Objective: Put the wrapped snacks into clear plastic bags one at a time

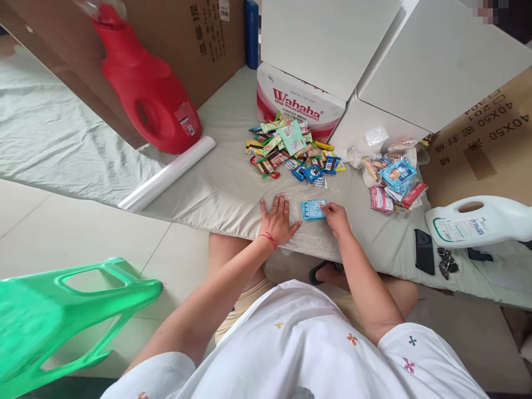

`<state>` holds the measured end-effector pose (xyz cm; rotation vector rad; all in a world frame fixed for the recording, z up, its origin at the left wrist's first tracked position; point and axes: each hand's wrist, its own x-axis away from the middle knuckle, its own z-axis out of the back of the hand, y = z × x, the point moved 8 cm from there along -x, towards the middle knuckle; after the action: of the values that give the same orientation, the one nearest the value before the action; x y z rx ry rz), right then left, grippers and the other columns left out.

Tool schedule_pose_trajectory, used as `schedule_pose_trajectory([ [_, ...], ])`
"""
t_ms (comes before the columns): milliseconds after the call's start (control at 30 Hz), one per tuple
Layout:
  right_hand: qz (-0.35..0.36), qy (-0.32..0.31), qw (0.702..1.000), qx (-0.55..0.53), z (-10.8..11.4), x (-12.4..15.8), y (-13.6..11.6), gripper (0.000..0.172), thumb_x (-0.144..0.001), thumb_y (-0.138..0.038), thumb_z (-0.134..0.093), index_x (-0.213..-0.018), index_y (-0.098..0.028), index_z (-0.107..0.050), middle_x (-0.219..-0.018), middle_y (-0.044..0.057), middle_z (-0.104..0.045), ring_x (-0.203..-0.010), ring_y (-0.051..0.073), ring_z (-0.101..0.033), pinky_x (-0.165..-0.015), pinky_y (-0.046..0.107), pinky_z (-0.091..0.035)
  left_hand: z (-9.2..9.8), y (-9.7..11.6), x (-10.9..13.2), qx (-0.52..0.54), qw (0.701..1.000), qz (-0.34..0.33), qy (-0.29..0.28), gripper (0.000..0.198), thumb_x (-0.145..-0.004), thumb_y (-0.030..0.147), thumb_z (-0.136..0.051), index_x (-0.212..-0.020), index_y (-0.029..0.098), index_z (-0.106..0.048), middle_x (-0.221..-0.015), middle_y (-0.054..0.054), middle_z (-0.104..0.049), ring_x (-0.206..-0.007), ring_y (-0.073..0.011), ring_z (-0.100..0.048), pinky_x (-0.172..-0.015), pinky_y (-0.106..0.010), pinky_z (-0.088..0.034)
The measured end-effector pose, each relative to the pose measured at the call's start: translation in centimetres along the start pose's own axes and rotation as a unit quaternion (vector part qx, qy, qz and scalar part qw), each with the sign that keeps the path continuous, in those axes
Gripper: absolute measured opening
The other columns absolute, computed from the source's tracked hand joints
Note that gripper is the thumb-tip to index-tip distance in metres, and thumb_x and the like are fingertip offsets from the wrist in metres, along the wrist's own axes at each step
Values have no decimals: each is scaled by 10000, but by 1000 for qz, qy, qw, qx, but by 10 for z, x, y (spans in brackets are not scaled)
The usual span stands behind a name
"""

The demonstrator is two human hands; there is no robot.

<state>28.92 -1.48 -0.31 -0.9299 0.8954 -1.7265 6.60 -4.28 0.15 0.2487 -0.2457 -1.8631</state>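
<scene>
My left hand (pixel 277 220) lies flat with its fingers spread on a sheet of clear plastic film (pixel 320 235) at the near edge of the cloth-covered surface. A red cord circles that wrist. Between my hands is a light blue packet (pixel 312 210), resting over the film. My right hand (pixel 337 218) pinches the packet's right end between thumb and fingers. Just beyond my hands lies a heap of small wrapped snacks (pixel 282 145) in many colours. A smaller pile of blue and red packets (pixel 397 177) sits to the right.
A roll of clear film (pixel 170 173) and a red jug (pixel 145 94) are at left. Behind stands a Wahaha carton (pixel 297 102) below white boxes (pixel 324 39). At right are a white detergent bottle (pixel 477 221), a phone (pixel 424 252) and keys (pixel 448 262). A green stool (pixel 37 316) stands on the floor.
</scene>
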Motion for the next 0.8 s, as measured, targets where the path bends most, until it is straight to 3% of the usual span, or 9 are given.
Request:
schedule_pose_trajectory([
  [100, 44, 72, 988, 131, 11, 3, -14, 264, -774, -458, -704, -863, -215, -647, -839, 26, -607, -762, 190, -537, -677, 279, -397, -1, -1, 0, -1, 1000, 0, 2, 881, -983, 641, -358, -1619, 37, -286, -1708, -218, -198, -1601, -393, -126, -1235, -717, 32],
  [167, 94, 104, 963, 230, 14, 8, -28, 286, -826, -422, -671, -1016, -209, -668, -1018, 77, -643, -864, 214, -590, -744, 304, -436, -1, -1, 0, -1, 1000, -1, 4, 875, -982, 641, -359, -1622, 50, -286, -1709, -212, -203, -1602, -396, -123, -1235, -718, 26],
  [267, 157, 35, 940, 302, -2, 14, -40, 224, -917, -358, -575, -1051, -212, -679, -1059, 87, -671, -891, 209, -627, -798, 311, -458, 0, 0, 0, -1, 1000, -2, 6, 867, -988, 634, -349, -1612, 35, -300, -1704, -223, -208, -1601, -383, -143, -1235, -719, 16],
  [367, 156, -39, 926, 341, -16, 13, -42, 185, -939, -289, -542, -999, -218, -702, -990, 63, -710, -853, 195, -641, -767, 289, -450, 1, 1, 1, -2, 1000, -4, 7, 864, -996, 627, -334, -1602, 11, -305, -1699, -237, -209, -1600, -368, -157, -1233, -722, 16],
  [467, 140, -46, 920, 364, -18, 4, -56, 201, -953, -299, -537, -960, -225, -723, -912, 43, -742, -781, 191, -643, -707, 281, -427, 1, 1, 1, -2, 1000, -8, 8, 863, -1001, 624, -327, -1601, 4, -297, -1696, -241, -211, -1600, -355, -166, -1232, -724, 21],
  [567, 179, -43, 912, 367, -25, -10, -88, 218, -958, -306, -535, -972, -230, -739, -919, 40, -766, -788, 202, -662, -715, 288, -433, 0, 0, 2, -1, 1000, -9, 12, 862, -1002, 625, -327, -1602, 7, -298, -1695, -243, -212, -1602, -354, -160, -1233, -719, 38],
  [667, 233, -58, 890, 387, -47, -25, -124, 235, -959, -283, -527, -1007, -224, -749, -986, 56, -778, -881, 233, -685, -756, 303, -458, -1, -1, 2, 1, 1000, -10, 15, 863, -999, 628, -337, -1604, 14, -303, -1695, -241, -214, -1603, -369, -147, -1234, -717, 48],
  [800, 295, -98, 834, 455, -101, -44, -161, 297, -975, -239, -475, -1083, -198, -748, -1118, 101, -756, -978, 268, -683, -807, 330, -495, 0, -1, 3, 2, 1000, -9, 16, 852, -996, 628, -346, -1608, 36, -309, -1697, -234, -222, -1603, -374, -145, -1236, -717, 37],
])
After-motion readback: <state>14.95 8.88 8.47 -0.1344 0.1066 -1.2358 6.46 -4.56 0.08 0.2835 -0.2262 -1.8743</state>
